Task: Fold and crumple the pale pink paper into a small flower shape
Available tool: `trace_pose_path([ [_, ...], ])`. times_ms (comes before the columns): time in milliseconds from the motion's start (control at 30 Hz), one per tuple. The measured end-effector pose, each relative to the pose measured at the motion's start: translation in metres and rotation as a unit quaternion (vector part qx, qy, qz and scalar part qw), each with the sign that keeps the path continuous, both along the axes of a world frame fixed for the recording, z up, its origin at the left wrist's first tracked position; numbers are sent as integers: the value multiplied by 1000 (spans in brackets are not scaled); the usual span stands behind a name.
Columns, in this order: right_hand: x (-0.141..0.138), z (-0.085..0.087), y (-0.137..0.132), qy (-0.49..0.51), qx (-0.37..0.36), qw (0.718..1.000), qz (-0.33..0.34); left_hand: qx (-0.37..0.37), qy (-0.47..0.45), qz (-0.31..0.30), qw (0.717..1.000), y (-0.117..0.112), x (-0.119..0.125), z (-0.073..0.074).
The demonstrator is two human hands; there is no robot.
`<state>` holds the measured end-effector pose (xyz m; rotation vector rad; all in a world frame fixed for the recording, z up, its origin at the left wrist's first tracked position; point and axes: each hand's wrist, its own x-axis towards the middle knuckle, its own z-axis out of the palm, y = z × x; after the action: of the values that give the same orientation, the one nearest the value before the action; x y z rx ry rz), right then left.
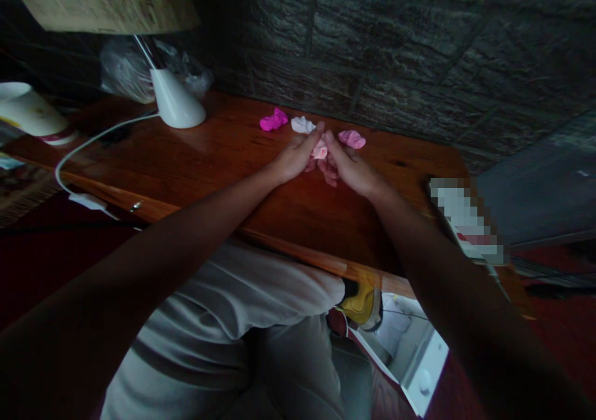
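Both my hands reach out over a reddish wooden table point(195, 159) and meet around a small light pink lump point(320, 151) of soft crumpled stuff. My left hand point(295, 156) and my right hand point(347, 165) pinch it between their fingertips. Just beyond the hands lie three more lumps in a row: a bright magenta one point(274, 121) on the left, a white one point(302, 125) in the middle and a pale pink one point(352, 139) on the right.
A white desk lamp base point(176, 100) with its cable point(81, 150) stands at the back left, a plastic bag point(125, 69) behind it. A white cup point(28, 113) is at the far left. A dark stone-pattern wall point(419, 54) backs the table.
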<state>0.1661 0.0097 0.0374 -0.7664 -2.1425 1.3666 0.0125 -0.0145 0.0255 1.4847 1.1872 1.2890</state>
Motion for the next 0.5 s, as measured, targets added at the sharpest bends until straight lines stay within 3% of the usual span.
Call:
trace_pose_path([
  [300, -1, 4, -4, -8, 4, 1000, 12, 8, 23, 9, 1000, -3, 1, 4],
  [500, -2, 0, -2, -3, 16, 1000, 25, 1, 12, 16, 1000, 1, -2, -1],
])
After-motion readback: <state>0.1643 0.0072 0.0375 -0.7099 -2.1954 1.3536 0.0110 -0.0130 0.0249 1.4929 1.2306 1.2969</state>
